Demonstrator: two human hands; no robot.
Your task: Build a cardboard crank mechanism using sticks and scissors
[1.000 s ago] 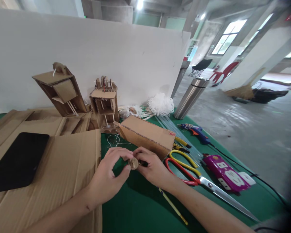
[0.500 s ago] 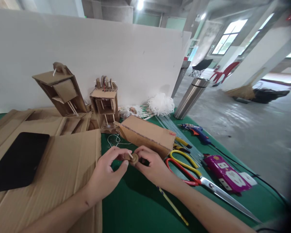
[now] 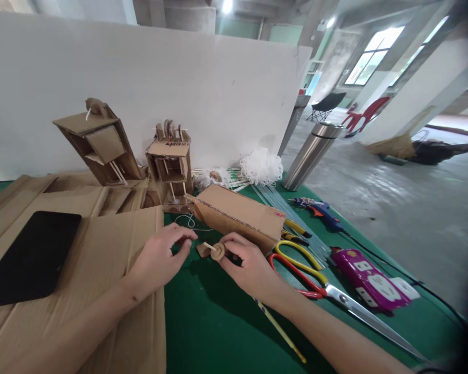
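My right hand pinches a small round cardboard wheel with a short pale stick poking out of it. A little cardboard piece sits at the wheel's left side; whether it is joined on I cannot tell. Left of these, my left hand is apart from the wheel, with thumb and fingers parted and nothing between them. Just beyond both hands lies a long cardboard box, and a white string curls on the green table.
Large scissors, a purple power strip and a glue gun lie at right. A steel flask stands behind them. Cardboard sheets bear a black tablet at left. Two cardboard models stand near the white board.
My left hand has let go of the wheel piece and drawn back to the left. My right hand still holds the wheel in nearly the same place.
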